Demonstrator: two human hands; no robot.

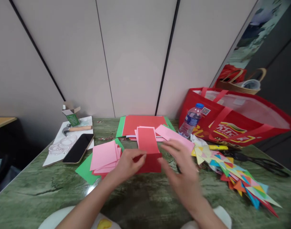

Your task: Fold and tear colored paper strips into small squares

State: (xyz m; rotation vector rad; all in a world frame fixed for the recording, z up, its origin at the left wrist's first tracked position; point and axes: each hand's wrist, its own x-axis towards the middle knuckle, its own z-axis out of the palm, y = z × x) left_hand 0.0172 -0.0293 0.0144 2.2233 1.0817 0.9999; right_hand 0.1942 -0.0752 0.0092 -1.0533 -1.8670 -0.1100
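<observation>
My left hand (128,163) pinches the left edge of a small dark red paper piece (151,162) held just above the green marble table (40,190). My right hand (181,168) hovers at the paper's right edge, fingers spread and blurred by motion, apparently not gripping. Behind the piece lies a stack of lighter red paper strips (147,138). A pile of pink squares (104,156) on a green sheet sits left of my left hand.
Larger red and green sheets (143,124) lie by the wall. To the right are folded multicoloured paper triangles (240,179), black scissors (262,162), a yellow marker (218,147), a water bottle (191,120) and a red bag (231,117). A phone (78,148), hammer (76,128) and beads are at left.
</observation>
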